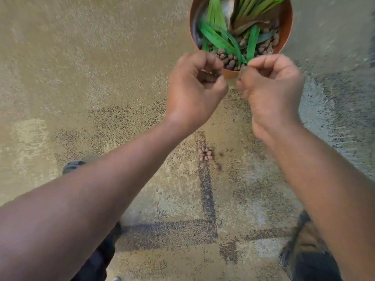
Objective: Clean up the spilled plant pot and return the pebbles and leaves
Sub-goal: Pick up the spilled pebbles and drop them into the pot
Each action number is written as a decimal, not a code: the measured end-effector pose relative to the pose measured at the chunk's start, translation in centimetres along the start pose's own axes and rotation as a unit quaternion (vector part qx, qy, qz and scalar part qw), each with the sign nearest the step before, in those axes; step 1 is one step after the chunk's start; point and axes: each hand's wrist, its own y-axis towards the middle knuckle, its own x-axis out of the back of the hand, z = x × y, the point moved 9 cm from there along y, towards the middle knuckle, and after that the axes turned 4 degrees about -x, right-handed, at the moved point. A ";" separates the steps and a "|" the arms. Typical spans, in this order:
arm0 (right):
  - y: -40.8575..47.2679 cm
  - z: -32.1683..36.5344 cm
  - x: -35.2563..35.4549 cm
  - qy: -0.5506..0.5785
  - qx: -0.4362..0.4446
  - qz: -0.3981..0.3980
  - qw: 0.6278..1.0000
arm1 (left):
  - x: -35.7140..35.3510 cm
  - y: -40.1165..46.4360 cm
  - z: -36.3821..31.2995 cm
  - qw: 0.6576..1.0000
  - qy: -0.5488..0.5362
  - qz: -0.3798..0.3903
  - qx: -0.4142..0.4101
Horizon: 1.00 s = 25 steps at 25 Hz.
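An orange-brown plant pot (pixel 287 27) stands upright at the top of the head view, holding green leaves (pixel 218 37) and several brown pebbles (pixel 229 59). My left hand (pixel 194 88) hovers at the pot's near rim with its fingers curled; a pebble seems pinched at the fingertips. My right hand (pixel 272 88) is beside it, fingers closed; what it holds is hidden. A small heap of spilled pebbles (pixel 206 154) lies on the floor below my hands, with a few strays next to it.
The floor (pixel 81 78) is rough speckled concrete with dark stained lines. My feet in dark shoes (pixel 72 166) show at the left and at the lower right (pixel 300 250).
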 end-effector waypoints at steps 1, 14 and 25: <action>0.8 0.8 -0.3 0.007 0.005 -0.006 1.000 | 0.2 1.3 -0.5 1.000 -0.005 -0.007 0.000; -0.2 -9.2 6.4 -0.288 -0.075 0.018 0.954 | -1.4 -6.6 10.6 0.968 0.075 0.108 0.215; -4.9 -21.9 10.0 -0.511 -0.202 0.084 0.832 | -6.9 -13.7 16.5 0.879 0.319 0.324 0.140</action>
